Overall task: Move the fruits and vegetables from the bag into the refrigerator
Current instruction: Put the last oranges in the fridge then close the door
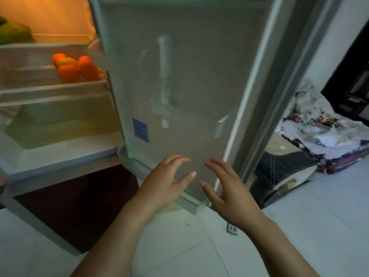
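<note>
While round oranges (76,67) rest shelved, left hand (165,182) and right hand (229,193) spread.

The refrigerator (50,90) stands open and lit inside, its door (179,76) swung wide. Just left of the door, several oranges (68,72) cluster round a yellow fruit (66,61) on a shelf. Blurred green produce (14,33) lies one shelf higher, farther left.

text: none legible | blue sticker (140,130) on refrigerator door (189,76): too blurred to read
</note>
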`<state>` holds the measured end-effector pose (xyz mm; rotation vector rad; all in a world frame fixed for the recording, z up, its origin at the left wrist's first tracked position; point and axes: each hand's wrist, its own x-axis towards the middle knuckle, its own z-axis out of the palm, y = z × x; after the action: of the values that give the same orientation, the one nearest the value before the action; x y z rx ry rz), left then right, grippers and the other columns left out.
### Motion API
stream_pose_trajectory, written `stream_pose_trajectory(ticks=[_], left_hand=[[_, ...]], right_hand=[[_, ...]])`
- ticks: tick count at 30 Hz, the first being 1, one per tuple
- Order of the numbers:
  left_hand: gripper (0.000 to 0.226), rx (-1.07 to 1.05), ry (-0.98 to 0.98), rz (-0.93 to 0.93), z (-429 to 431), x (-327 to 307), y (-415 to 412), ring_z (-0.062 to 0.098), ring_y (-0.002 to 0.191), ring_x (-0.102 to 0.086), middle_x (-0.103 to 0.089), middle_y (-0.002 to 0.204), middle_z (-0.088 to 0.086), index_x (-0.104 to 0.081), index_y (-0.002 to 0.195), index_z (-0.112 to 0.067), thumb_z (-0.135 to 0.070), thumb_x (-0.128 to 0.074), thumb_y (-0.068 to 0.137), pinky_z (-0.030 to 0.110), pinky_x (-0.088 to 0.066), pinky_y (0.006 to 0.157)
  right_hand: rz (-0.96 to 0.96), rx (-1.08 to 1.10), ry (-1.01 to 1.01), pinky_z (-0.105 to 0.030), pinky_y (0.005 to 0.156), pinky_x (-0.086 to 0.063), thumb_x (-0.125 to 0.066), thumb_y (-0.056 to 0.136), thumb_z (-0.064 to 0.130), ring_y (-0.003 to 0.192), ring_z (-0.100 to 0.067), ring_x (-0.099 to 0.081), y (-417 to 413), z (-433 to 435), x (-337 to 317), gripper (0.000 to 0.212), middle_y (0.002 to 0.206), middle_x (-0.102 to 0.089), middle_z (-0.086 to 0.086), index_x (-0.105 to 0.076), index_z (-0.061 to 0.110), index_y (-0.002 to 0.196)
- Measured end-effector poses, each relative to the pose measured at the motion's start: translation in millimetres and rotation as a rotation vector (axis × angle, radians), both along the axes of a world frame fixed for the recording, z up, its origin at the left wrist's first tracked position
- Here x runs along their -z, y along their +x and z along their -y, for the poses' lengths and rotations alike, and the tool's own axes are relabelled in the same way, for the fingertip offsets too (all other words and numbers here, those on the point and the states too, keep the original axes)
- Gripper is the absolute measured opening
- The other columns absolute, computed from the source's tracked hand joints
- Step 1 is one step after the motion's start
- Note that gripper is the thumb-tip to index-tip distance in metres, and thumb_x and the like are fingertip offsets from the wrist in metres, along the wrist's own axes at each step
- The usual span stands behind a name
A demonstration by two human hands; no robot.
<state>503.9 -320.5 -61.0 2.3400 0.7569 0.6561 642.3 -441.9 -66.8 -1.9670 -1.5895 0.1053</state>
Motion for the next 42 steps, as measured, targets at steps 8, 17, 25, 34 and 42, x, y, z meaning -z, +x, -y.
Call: stream_pose_trajectory(ticks=[8, 17, 25, 34, 42], left_hand=[[0.048, -0.074, -0.072, -0.03, 45, -16, 54, 0.003, 0.125, -0.039, -0.042, 0.137, -0.009, -0.043, 0.134, -0.026, -0.04, -0.054, 0.09, 0.016, -0.03, 0.098], [0.072, -0.15, -0.233, -0.016, 57, -14, 100, 0.005, 0.131, -0.033, -0.031, 0.148, -0.01, -0.018, 0.147, -0.027, -0.043, -0.056, 0.087, 0.026, -0.03, 0.107], [0.088, -0.156, -0.3, -0.018, 71, -9, 101, 0.003, 0.119, -0.044, -0.018, 0.15, -0.014, -0.001, 0.147, -0.032, -0.034, -0.063, 0.085, 0.024, -0.043, 0.097], [0.089, -0.194, -0.262, -0.052, 85, -8, 45, -0.001, 0.114, -0.045, -0.013, 0.153, -0.016, 0.001, 0.148, -0.033, -0.036, -0.062, 0.085, 0.017, -0.041, 0.09], [0.074, -0.239, -0.205, 0.01, 100, -21, -75, -0.006, 0.124, -0.033, -0.021, 0.142, -0.021, -0.016, 0.146, -0.033, -0.035, -0.061, 0.086, 0.013, -0.033, 0.096]], right_hand=[[0.0, -0.017, 0.049, -0.016, 0.099, -0.029, -0.047, 0.091, 0.045, 0.12, 0.004, -0.034, 83, 54, -26, 0.049, 0.142, -0.038, 0.01, -0.041, 0.027, 0.136], [-0.096, 0.054, 0.187, -0.027, 0.097, -0.044, -0.053, 0.087, 0.043, 0.112, 0.003, -0.042, 138, 45, -24, 0.045, 0.131, -0.046, 0.009, -0.048, 0.022, 0.126], [-0.136, -0.037, 0.073, -0.04, 0.107, -0.04, -0.055, 0.084, 0.051, 0.135, -0.008, -0.034, 145, 25, -22, 0.082, 0.15, -0.032, 0.005, -0.012, 0.025, 0.148], [-0.134, -0.076, 0.07, -0.037, 0.109, -0.036, -0.051, 0.084, 0.057, 0.137, -0.006, -0.029, 93, 56, -18, 0.084, 0.153, -0.026, 0.008, -0.006, 0.028, 0.149], [-0.198, -0.237, 0.164, -0.003, 0.095, -0.032, -0.054, 0.086, 0.049, 0.123, 0.016, -0.033, -16, 80, -17, 0.067, 0.132, -0.03, 0.04, -0.017, 0.045, 0.142]])
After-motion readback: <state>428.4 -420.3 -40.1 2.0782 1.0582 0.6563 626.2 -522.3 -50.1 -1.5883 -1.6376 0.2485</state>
